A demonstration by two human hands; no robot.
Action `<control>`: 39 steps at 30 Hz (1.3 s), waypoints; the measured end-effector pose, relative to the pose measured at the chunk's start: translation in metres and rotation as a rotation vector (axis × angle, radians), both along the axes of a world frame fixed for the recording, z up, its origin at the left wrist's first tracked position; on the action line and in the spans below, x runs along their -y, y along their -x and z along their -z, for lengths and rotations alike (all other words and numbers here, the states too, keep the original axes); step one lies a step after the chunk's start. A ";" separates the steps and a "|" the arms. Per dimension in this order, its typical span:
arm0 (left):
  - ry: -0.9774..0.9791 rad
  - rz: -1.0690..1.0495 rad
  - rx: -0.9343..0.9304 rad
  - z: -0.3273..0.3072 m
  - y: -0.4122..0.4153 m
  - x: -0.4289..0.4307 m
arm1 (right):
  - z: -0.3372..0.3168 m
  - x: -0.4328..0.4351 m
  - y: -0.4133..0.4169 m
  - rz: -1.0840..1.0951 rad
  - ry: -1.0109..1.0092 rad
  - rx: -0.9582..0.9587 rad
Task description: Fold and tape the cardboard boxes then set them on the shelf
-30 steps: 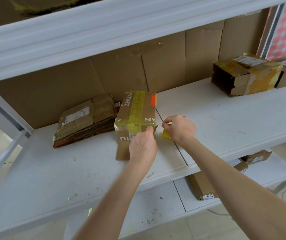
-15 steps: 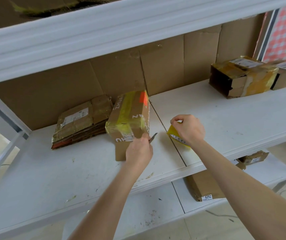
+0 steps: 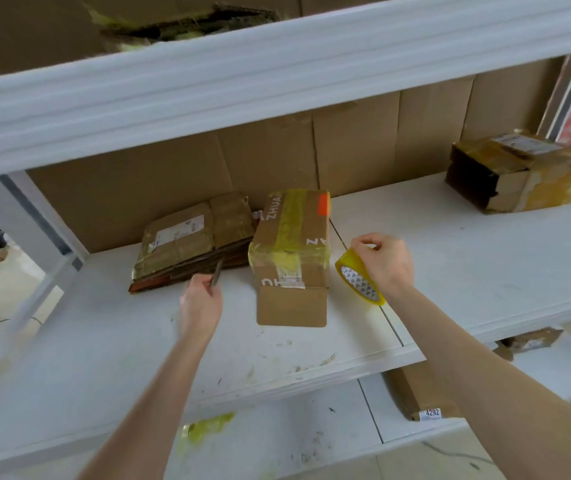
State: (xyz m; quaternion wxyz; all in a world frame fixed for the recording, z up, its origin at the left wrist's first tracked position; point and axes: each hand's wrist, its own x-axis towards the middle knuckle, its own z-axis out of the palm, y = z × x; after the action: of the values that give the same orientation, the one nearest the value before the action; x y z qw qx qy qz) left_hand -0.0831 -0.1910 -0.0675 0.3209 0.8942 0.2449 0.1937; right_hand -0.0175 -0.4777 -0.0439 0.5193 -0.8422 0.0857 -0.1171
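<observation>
Left hand [image 3: 201, 301] grips a thin blade [image 3: 217, 271], right hand [image 3: 384, 268] the tape [image 3: 360, 284] — the box [image 3: 291, 237] flap [image 3: 291, 306], untaped, might pop open.

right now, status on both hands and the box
Left hand grips a thin tool, clear of the box. Right hand holds the tape roll beside it. Box taped on top, front flap open on the shelf. Flattened boxes close on its left.

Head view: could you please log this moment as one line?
left hand: holds thin grey tool; right hand: holds yellow tape roll; taped brown cardboard box: on white shelf, front flap open
</observation>
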 end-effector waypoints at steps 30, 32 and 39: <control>0.209 0.720 0.212 -0.054 -0.041 0.189 | -0.004 0.045 0.041 -0.169 0.121 0.005; 0.187 0.734 0.251 -0.054 -0.041 0.192 | -0.002 0.046 0.037 -0.155 0.199 -0.004; 0.075 0.741 0.160 -0.057 -0.044 0.192 | 0.002 0.049 0.031 -0.172 0.260 0.017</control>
State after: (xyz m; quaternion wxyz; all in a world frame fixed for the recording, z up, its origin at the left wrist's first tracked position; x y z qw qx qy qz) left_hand -0.0387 -0.3825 -0.0105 0.4199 0.8917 -0.1139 0.1248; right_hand -0.0484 -0.5271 -0.0463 0.4146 -0.9056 -0.0071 -0.0893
